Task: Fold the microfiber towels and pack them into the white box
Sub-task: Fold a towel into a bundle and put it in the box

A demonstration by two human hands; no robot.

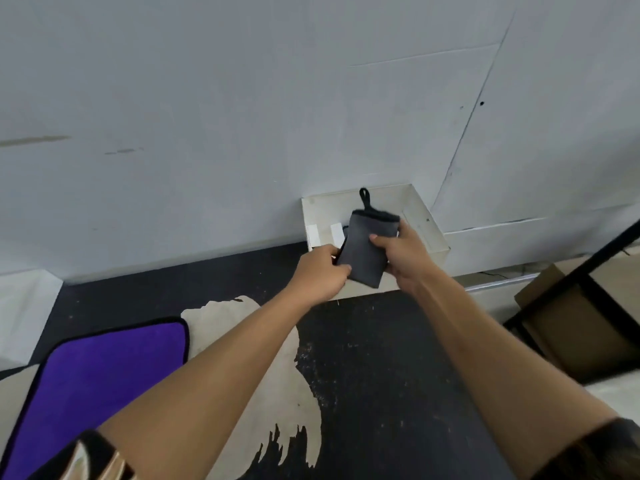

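— Towel (367, 251), the folded grey one: where?
— Above the white box (425, 224), loop pointing to 12 o'clock.
— And the hands?
— Both grip it. The left hand (322, 271) pinches its 8 o'clock edge; the right hand (406, 255) holds the 3 o'clock side, thumb on top. A purple towel (104, 382) lies flat at 7 o'clock.

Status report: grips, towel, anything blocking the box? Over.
Left grip and right grip both holding the folded grey towel. Towel over the white box, not yet released. Purple towel flat, lower left. Box mouth unobstructed.
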